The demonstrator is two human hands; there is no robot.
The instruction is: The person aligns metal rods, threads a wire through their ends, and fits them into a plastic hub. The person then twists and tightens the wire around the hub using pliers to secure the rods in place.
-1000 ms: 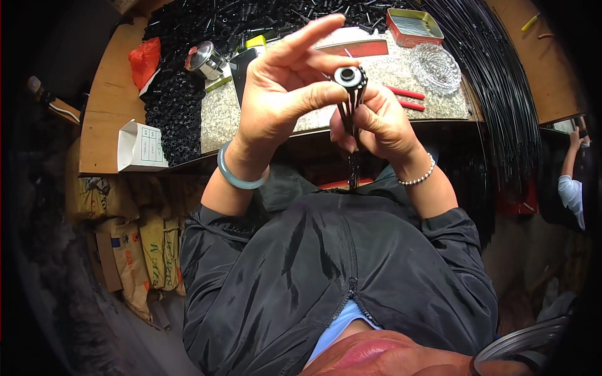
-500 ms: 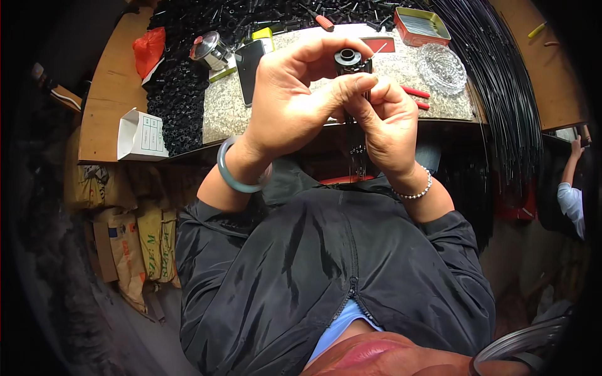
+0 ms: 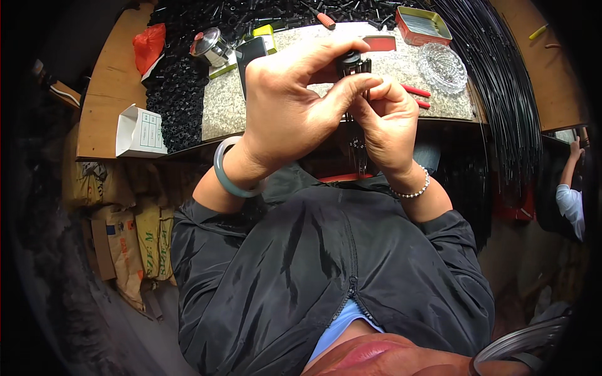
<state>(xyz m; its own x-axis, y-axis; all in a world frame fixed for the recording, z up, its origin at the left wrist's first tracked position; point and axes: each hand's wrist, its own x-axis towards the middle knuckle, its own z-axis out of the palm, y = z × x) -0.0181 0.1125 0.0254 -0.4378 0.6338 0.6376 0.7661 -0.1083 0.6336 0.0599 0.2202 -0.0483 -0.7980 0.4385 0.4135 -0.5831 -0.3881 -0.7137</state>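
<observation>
Upright over the table's near edge, I hold a black umbrella frame (image 3: 356, 141), with a round black collar (image 3: 348, 57) at its top and thin ribs hanging below. My left hand (image 3: 291, 103) curls around that top, its forefinger arched over the collar and its thumb pressed on the ribs. Close against it, my right hand (image 3: 387, 119) pinches the ribs just under the collar. The fingers cover the exact point of contact.
A stone-look board (image 3: 219, 113) carries a dark phone (image 3: 249, 56), red-handled pliers (image 3: 416, 91), a glass dish (image 3: 443, 67) and a tin (image 3: 423, 28) of thin pins. Black parts (image 3: 172, 106) heap at left; long black rods (image 3: 501, 94) hang at right. A white box (image 3: 141, 133) stands near the left edge.
My left hand has shifted slightly left, its forefinger now over the collar, whose open top has tipped from view. A thin pale pin beside the collar no longer shows. The right hand stays nearly still.
</observation>
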